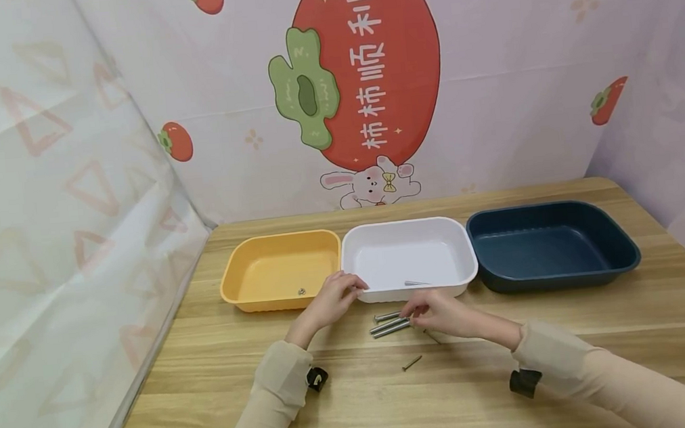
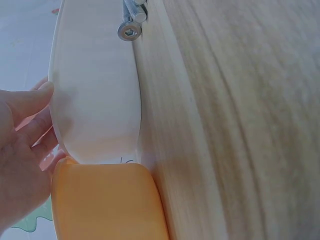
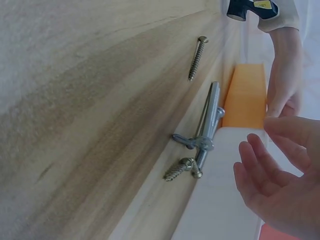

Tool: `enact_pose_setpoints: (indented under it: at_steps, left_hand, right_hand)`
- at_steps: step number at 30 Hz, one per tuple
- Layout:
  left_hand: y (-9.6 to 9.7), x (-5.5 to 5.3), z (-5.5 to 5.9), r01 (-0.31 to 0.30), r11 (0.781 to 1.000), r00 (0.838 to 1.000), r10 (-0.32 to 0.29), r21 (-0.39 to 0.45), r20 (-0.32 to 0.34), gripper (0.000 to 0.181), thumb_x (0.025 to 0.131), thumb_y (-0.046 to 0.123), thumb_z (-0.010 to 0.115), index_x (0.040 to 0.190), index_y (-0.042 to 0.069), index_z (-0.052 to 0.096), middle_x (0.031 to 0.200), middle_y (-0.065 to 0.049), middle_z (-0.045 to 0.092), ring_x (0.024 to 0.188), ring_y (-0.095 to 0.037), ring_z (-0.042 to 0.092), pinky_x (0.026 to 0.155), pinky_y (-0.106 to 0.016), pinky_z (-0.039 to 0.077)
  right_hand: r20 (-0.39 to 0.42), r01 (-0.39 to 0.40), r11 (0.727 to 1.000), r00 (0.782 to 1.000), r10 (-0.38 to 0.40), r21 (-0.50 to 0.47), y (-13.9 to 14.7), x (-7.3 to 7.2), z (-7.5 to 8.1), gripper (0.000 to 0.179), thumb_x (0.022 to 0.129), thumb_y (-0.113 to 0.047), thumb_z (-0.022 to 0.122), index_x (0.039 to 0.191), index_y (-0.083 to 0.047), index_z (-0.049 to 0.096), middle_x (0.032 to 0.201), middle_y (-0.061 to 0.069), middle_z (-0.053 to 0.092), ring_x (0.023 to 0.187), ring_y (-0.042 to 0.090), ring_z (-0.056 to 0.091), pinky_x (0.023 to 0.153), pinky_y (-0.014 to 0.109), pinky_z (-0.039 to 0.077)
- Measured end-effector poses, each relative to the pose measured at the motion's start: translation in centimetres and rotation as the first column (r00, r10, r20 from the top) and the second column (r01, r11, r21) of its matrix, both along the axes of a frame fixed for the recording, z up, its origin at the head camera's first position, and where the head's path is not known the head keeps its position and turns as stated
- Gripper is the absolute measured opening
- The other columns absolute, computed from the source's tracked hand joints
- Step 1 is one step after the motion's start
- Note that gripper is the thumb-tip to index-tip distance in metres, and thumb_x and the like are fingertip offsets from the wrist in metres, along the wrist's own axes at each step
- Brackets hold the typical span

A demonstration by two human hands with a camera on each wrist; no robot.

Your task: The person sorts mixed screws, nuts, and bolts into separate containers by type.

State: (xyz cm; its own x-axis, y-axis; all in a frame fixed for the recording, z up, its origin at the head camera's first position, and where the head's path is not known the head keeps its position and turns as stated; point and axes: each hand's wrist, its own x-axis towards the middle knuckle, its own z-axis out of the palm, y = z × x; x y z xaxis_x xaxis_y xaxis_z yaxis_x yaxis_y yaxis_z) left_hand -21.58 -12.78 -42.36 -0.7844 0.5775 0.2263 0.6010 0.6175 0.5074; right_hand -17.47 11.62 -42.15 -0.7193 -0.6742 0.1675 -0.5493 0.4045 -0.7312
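Note:
My left hand [image 1: 333, 299] is at the near left corner of the white tray [image 1: 413, 292], its thumb on the rim and its fingers curled over the far side in the left wrist view. My right hand [image 1: 438, 311] hovers over several silver bolts [image 1: 389, 327] lying before that tray. In the right wrist view its fingers [image 3: 270, 167] are loosely bent with nothing between them. The bolts [image 3: 210, 117] lie bunched, with brassy screws [image 3: 180, 169] beside them. One more screw [image 1: 412, 363] lies apart, nearer to me. Inside the white tray shows a thin metal piece [image 1: 417, 283].
The yellow tray [image 1: 233, 293] stands left of the white one, holding a small nut [image 1: 302, 291]. To the right is a deep dark blue tray [image 1: 559, 282]. All three stand side by side on the wooden table [image 1: 360, 416], with a printed cloth [image 1: 242, 182] behind.

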Motion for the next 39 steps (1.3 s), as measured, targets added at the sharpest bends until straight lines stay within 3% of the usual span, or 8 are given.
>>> enact_pose_setpoints:
  at_steps: [9,22,39]
  left_hand:
    - [0.0,0.0,0.2,0.000,1.000,1.000,0.000,0.006,0.006,0.010,0.084,0.004,0.056,0.091,0.006,0.062,0.089,-0.003,0.064,0.084,-0.016,0.050,0.084,-0.036,0.033]
    - [0.0,0.0,0.2,0.004,1.000,1.000,-0.004,0.008,0.003,0.010,0.084,0.004,0.056,0.091,0.006,0.062,0.087,-0.003,0.064,0.083,-0.016,0.050,0.083,-0.036,0.033]
    - [0.0,0.0,0.1,-0.005,1.000,1.000,0.005,0.003,0.010,0.010,0.084,0.004,0.056,0.091,0.006,0.062,0.087,-0.003,0.064,0.084,-0.016,0.050,0.084,-0.036,0.033]
  right_hand:
    - [-0.025,-0.003,0.999,1.000,0.004,0.047,-0.3,-0.5,-0.9,0.015,0.077,0.003,0.061,0.090,0.000,0.065,0.087,0.007,0.063,0.079,0.020,0.056,0.070,0.031,0.048]
    - [-0.006,-0.041,0.998,0.999,0.042,0.057,-0.3,-1.0,-1.7,0.016,0.076,0.006,0.061,0.091,0.000,0.065,0.087,0.007,0.061,0.080,0.019,0.058,0.070,0.029,0.049]
    - [-0.071,-0.008,0.996,0.997,0.014,0.088,-0.6,-1.1,-2.4,0.015,0.073,0.006,0.063,0.085,-0.002,0.066,0.081,0.002,0.061,0.073,0.011,0.054,0.064,0.023,0.046]
